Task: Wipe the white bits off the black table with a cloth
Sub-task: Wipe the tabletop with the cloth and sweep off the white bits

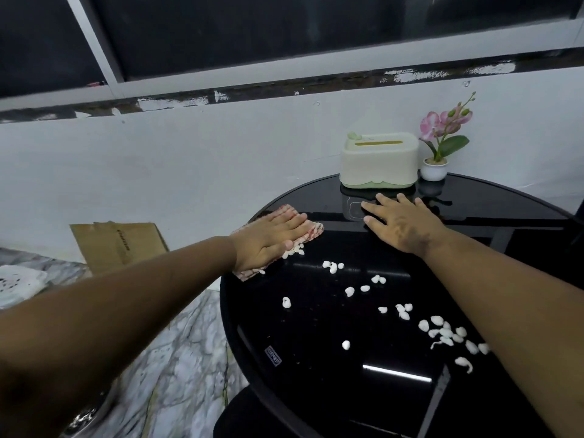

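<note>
On the round glossy black table [316,368], the left hand [271,240] presses fingers together, flat on the red-checked white cloth [311,230], the right hand [399,224] rests spread; small white bits [349,291] lie beyond its thumb, so sweep firmly rightward.

Not much could be read here. A small rectangular sticker [273,355] sat on the glossy black table [316,327] near its front left edge, with light lettering too blurred to make out. A line of dark print [121,238] ran along the flattened cardboard [104,245] leaning at the wall, equally illegible. The cream box [379,161] at the back showed no legible marking.
</note>
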